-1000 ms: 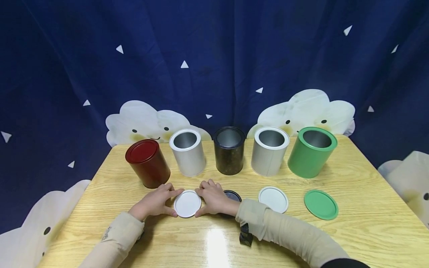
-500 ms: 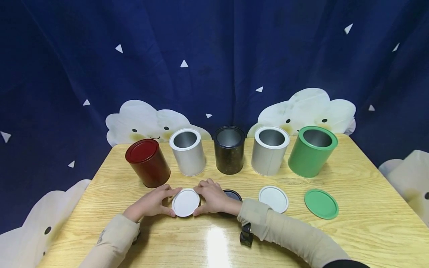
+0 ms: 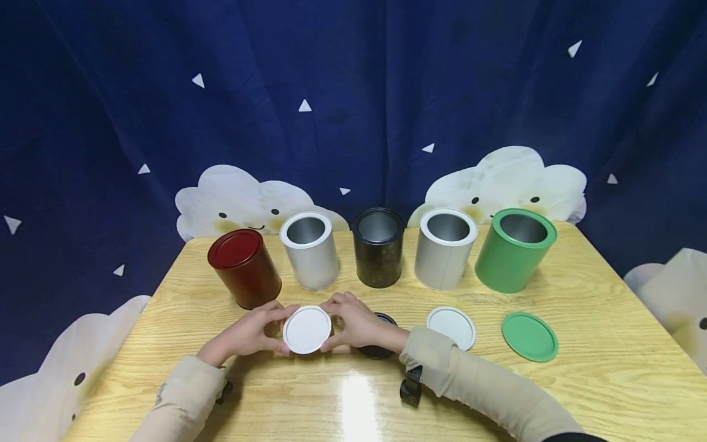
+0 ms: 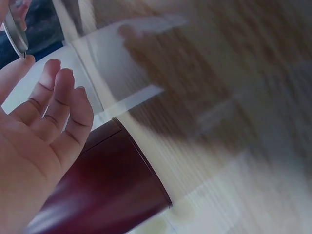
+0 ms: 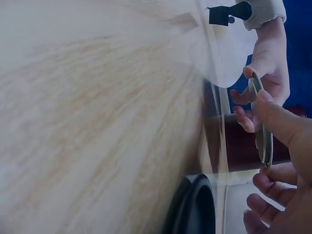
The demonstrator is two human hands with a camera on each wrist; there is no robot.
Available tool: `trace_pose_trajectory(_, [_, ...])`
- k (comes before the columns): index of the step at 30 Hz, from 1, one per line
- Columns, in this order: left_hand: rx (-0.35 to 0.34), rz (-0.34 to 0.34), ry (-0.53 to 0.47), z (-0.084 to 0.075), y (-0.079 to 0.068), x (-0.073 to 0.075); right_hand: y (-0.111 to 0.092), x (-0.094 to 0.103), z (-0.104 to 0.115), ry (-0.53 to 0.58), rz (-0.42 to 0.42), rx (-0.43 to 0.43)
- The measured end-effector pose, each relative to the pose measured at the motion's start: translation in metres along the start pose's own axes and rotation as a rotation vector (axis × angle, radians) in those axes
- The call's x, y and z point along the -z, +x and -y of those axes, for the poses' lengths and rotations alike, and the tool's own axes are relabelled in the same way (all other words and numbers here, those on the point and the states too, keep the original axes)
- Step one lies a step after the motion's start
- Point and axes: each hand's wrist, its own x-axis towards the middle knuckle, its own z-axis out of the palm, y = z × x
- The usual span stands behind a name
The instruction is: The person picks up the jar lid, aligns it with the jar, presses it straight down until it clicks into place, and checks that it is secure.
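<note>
A round white lid (image 3: 307, 330) is held level between both hands, and the right wrist view shows its edge raised off the tabletop. My left hand (image 3: 248, 331) pinches its left rim with thumb and index finger; the other fingers curve loosely below in the left wrist view. On the opposite rim, my right hand (image 3: 356, 322) grips with thumb and fingertips. Behind them stands an open white can (image 3: 316, 261). The dark red can (image 3: 248, 276), its top covered, is close to my left hand. Partly under my right wrist lies a black lid (image 3: 377, 351).
An open black can (image 3: 378, 261), a second open white can (image 3: 440, 264) and an open green can (image 3: 505, 264) line the back of the wooden table (image 3: 287, 399). In front of them lie another white lid (image 3: 452, 327) and a green lid (image 3: 530, 336).
Both hands have lifted the white lid slightly off the table, after a small shift to the left. More of the black lid shows under my right wrist.
</note>
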Motion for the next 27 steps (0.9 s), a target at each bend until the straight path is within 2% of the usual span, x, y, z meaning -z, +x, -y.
trace_pose_trajectory(9, [-0.010,-0.069,-0.130,-0.002,0.002,0.001,-0.002,0.007,-0.003,0.041,-0.031,0.021])
trace_pose_trajectory(16, [0.016,-0.142,-0.192,-0.008,0.000,0.001,-0.004,0.013,0.000,0.061,-0.027,0.007])
trace_pose_trajectory(21, [-0.017,-0.226,-0.215,-0.023,0.000,0.005,-0.004,0.017,0.001,0.094,-0.050,0.011])
trace_pose_trajectory(27, [0.005,-0.292,-0.258,-0.043,0.001,0.014,-0.003,0.021,0.001,0.136,-0.088,0.038])
